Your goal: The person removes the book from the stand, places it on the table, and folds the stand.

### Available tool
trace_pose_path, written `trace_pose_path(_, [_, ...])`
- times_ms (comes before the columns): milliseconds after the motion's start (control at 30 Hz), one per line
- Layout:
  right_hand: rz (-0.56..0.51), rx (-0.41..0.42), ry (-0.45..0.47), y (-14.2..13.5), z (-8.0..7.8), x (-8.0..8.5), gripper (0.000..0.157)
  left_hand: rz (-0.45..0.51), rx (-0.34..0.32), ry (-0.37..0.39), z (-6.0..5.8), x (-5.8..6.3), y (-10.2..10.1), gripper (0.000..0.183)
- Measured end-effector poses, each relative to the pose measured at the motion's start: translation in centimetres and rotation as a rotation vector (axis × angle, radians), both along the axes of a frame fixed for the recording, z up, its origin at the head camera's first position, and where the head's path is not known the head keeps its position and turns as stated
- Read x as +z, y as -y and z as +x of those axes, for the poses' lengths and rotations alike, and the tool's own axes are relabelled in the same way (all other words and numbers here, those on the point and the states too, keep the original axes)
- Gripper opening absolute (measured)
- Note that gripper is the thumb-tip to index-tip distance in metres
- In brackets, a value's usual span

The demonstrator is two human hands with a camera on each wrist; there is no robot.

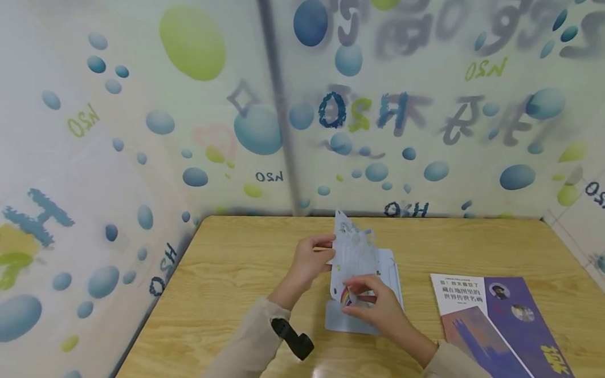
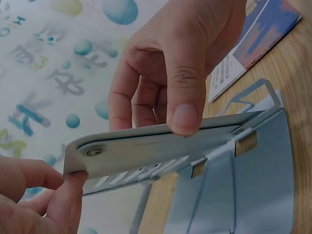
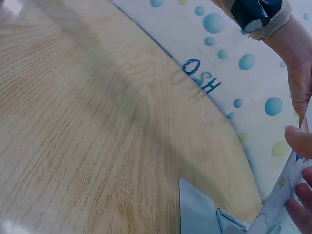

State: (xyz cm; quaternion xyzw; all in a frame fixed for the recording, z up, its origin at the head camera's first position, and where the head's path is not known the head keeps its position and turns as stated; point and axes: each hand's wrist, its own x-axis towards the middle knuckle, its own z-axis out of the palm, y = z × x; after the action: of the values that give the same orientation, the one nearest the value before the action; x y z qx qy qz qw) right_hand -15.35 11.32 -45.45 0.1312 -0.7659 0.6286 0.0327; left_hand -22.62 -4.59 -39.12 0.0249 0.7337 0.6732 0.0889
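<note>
A light blue folding book stand [image 1: 355,260] stands partly unfolded on the table, its printed panel tilted up from a flat base [image 1: 347,319]. My left hand [image 1: 311,261] pinches the panel's left edge, and the left wrist view shows the fingertips of the left hand [image 2: 46,197] at a rounded corner. Lower on the panel, near a rainbow print, my right hand [image 1: 379,306] grips the edge. In the left wrist view the right hand's thumb lies on one side and its fingers behind. A bent wire support [image 2: 261,88] sticks out at the stand's far end.
A wooden table [image 1: 225,284] carries the stand. To the right lie a purple book [image 1: 519,303] and a white-topped book or booklet [image 1: 459,290], overlapping or side by side. Patterned walls [image 1: 217,130] close in the table's back and sides.
</note>
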Motion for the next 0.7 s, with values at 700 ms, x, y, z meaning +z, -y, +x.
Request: trace_pose_path(700, [0.680, 0.016, -0.018, 5.9, -1.8, -2.8, 0.038, -0.131, 0.173, 0.146, -0.5, -7.4, 5.8, 0.035])
